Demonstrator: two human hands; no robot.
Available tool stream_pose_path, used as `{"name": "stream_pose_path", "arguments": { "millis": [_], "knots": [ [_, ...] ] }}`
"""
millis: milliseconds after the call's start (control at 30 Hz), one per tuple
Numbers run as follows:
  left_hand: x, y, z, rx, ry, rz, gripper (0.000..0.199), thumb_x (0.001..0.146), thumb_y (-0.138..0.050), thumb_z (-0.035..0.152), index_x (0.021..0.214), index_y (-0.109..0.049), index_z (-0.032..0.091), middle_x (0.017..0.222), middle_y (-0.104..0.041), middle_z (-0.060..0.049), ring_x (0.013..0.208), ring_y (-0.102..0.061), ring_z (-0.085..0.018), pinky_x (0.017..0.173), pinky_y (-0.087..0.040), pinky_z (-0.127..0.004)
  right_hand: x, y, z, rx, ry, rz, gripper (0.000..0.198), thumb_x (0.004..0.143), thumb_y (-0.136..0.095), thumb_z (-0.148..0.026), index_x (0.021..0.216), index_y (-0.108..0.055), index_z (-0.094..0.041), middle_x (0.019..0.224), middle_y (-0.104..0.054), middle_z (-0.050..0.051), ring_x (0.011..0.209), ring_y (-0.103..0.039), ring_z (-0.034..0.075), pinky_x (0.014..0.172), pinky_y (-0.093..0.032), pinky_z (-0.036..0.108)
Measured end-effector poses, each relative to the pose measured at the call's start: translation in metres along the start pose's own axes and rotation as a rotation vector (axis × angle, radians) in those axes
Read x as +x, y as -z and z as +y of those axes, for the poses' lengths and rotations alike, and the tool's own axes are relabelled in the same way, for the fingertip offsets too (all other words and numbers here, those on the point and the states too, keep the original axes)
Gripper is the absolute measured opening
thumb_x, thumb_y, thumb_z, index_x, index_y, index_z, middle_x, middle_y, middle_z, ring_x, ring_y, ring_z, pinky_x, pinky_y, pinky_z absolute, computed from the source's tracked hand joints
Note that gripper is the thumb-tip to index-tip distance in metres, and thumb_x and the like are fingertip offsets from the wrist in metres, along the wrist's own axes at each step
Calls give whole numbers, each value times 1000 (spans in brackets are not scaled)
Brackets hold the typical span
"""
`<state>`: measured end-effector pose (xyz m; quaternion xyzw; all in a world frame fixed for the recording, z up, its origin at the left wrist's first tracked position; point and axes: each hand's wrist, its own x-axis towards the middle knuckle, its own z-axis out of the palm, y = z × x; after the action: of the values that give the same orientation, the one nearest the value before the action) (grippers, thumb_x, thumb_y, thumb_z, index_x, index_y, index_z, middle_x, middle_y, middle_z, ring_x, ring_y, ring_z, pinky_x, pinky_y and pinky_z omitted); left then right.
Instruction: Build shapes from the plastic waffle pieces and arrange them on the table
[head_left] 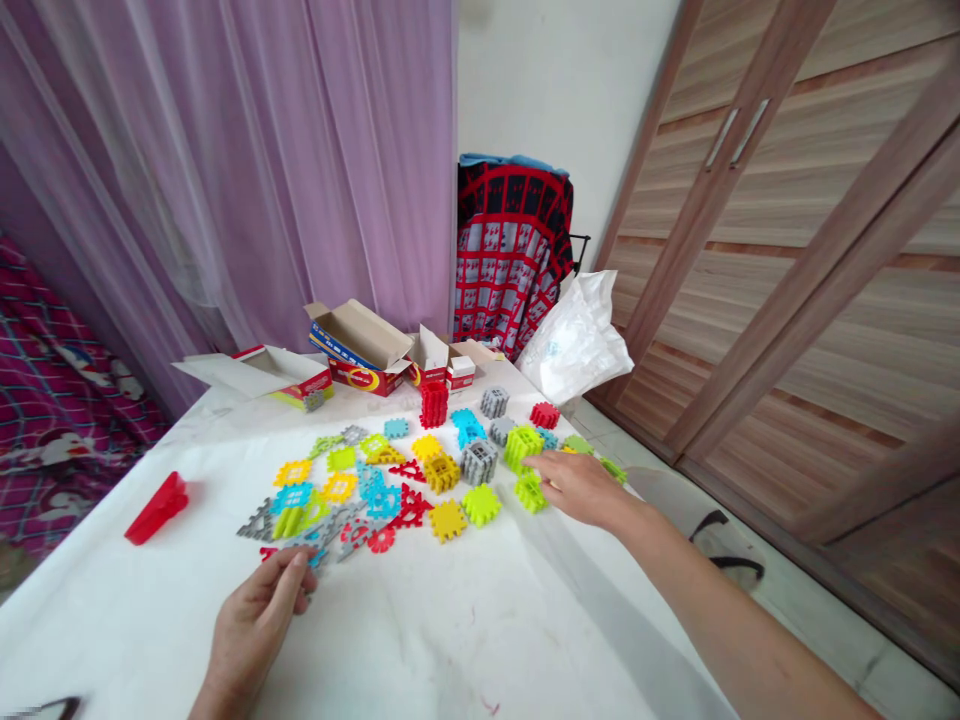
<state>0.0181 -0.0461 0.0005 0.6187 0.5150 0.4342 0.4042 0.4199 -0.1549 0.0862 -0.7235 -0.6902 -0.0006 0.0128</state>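
Note:
Interlocking plastic tiles in many colours lie spread over the white-covered table. My right hand [576, 487] reaches in from the right, its index finger stretched out to the edge of a lime-green tile stack [523, 447]. Just under those fingertips is a smaller lime-green stack [531, 492]. My left hand [262, 605] is closed at the near left of the pile, thumb against the curled fingers, beside grey tiles [341, 525]. What it pinches, if anything, is hidden. Between the hands lie a yellow tile [448, 520], a flat lime tile [481, 505] and a grey stack [479, 462].
Opened cardboard boxes [360, 335] stand along the table's far edge, near an upright red tile stack [433, 404]. A red plastic piece [156, 508] lies at the left. Behind are a white bag [577, 340] and a cloth-draped chair [510, 250]; a wooden wardrobe [787, 250] is right.

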Motion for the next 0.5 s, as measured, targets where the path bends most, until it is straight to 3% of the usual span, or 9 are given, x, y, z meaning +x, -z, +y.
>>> {"name": "stream_pose_path", "arguments": {
  "millis": [100,200,333,500],
  "knots": [
    [0,2,-3,-1,-9,66,54,69,-61,72,79,-70,19,54,-63,1,45,-55,-13,47,-48,-25,4,-16,-41,158,75,140,32,88,-50,-18,112,-70,-25,99,-74,5,90,-67,20,78,-46,28],
    [3,5,-9,45,-27,150,53,74,-56,70,81,-69,20,54,-62,2,46,-55,-14,49,-47,-25,15,-43,-98,318,271,223,25,89,-49,-18,98,-72,-25,88,-75,3,80,-67,16,71,-46,24],
    [5,12,-19,233,-68,227,50,82,-47,66,83,-67,20,56,-63,2,53,-60,-16,54,-49,-25,31,-81,-162,477,450,353,23,89,-49,-16,88,-70,-24,77,-73,0,71,-67,14,66,-46,22],
    [17,14,-21,513,-142,253,45,88,-42,56,101,-67,21,84,-74,-3,66,-66,-17,65,-54,-28,35,-105,-186,528,496,598,23,91,-46,-16,86,-68,-22,67,-70,1,60,-65,15,59,-45,24]
  ]
}}
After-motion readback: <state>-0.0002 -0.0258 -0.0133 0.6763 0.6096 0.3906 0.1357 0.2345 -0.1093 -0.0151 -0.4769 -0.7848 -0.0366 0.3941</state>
